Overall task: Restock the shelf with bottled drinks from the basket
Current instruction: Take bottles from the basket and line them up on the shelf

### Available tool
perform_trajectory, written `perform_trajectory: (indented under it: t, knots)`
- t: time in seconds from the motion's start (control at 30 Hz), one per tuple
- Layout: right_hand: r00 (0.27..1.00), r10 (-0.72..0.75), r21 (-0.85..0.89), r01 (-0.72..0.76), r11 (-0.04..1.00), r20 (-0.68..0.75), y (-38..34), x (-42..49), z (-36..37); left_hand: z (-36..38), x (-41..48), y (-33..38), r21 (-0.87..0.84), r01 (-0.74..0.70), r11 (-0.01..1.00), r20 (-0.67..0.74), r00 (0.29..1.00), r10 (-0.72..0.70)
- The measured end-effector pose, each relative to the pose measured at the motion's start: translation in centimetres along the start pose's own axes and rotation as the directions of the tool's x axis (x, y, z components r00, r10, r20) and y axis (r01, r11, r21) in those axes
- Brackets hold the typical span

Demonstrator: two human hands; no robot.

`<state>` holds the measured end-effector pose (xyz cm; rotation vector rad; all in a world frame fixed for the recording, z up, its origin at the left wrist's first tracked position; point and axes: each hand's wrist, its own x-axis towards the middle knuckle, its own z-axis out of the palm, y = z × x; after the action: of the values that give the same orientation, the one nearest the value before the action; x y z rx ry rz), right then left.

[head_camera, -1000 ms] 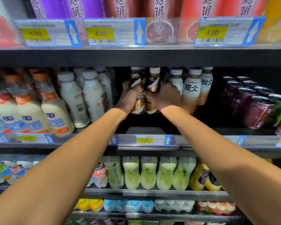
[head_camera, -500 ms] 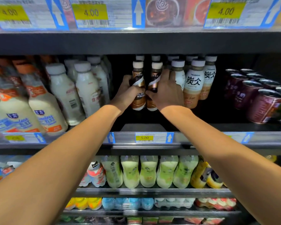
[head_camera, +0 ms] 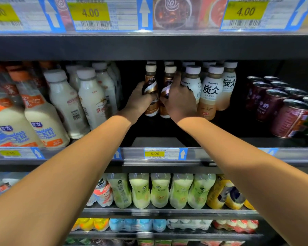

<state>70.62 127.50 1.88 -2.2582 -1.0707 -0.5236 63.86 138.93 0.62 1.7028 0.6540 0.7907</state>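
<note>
Both arms reach deep into the middle shelf (head_camera: 160,142). My left hand (head_camera: 140,102) wraps around a brown coffee bottle with a cream cap (head_camera: 150,80). My right hand (head_camera: 180,102) grips a second brown coffee bottle (head_camera: 169,80) right beside it. The two bottles stand upright and close together, with more of the same kind behind them. Their bases are partly hidden by my fingers. The basket is not in view.
White latte bottles (head_camera: 211,91) stand just right of my right hand, dark red cans (head_camera: 274,107) farther right. Milky bottles (head_camera: 91,98) fill the left side. The shelf floor in front of the coffee bottles is bare, above a 5.00 price tag (head_camera: 164,153).
The two brown bottles have moved back and down into the shelf slot with both hands still on them. The camera has come closer and tilted down.
</note>
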Motion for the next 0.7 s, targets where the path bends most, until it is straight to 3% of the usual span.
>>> perform_trajectory:
  t: [0.23,0.37,0.5,0.6,0.7]
  knots:
    - [1.0,0.02,-0.061,-0.02,0.998,-0.004,0.1,0.6,0.5,0.1,0.1,0.2,0.056,0.022,0.998,-0.007,1.0,-0.022]
    - [0.99,0.038,0.017,-0.041,0.999,0.136,-0.4,-0.5,-2.4,-0.1,-0.9,1.9,0.281,0.076,0.957,-0.016,0.997,-0.074]
    - [0.963,-0.038,-0.092,0.065,0.994,0.267,-0.4,-2.9,-6.1,-1.0,-4.5,3.6,0.689,0.05,0.723,-0.019,0.999,-0.051]
    - [0.937,-0.126,-0.19,0.196,0.962,0.326,0.3,-6.4,-9.0,-1.1,-8.5,4.8,0.822,-0.161,0.546,0.205,0.978,-0.021]
    - [0.889,-0.137,-0.342,0.306,0.888,0.437,1.6,-10.7,-11.8,-0.3,-12.9,6.7,0.825,-0.436,0.36,0.46,0.888,0.023]
